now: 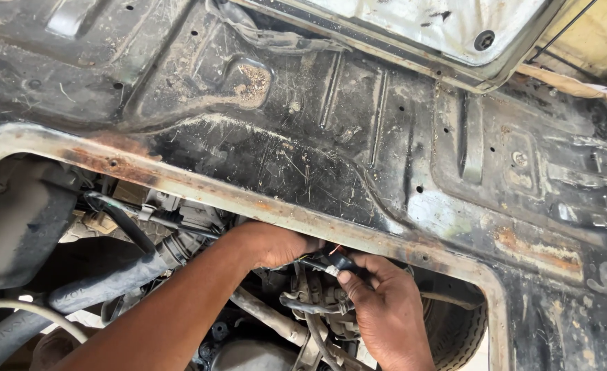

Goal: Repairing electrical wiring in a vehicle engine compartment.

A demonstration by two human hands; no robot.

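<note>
I look down through a large opening in a bare, rusty vehicle floor pan (303, 144). My left hand (272, 244) reaches in from the lower left, its fingers tucked under the opening's rusted edge (262, 205). My right hand (382, 306) comes up from below and pinches a small black wiring connector (331, 263) with thin wires, right under that edge. The two hands meet at the connector. The left fingertips are hidden behind the metal lip.
Below the opening lie a black ribbed hose (176, 249), a large grey duct (15, 220), metal pipes (269, 316) and a tyre (455, 330). A pale panel (427, 27) lies along the top. The floor pan is dusty, with ribs and small holes.
</note>
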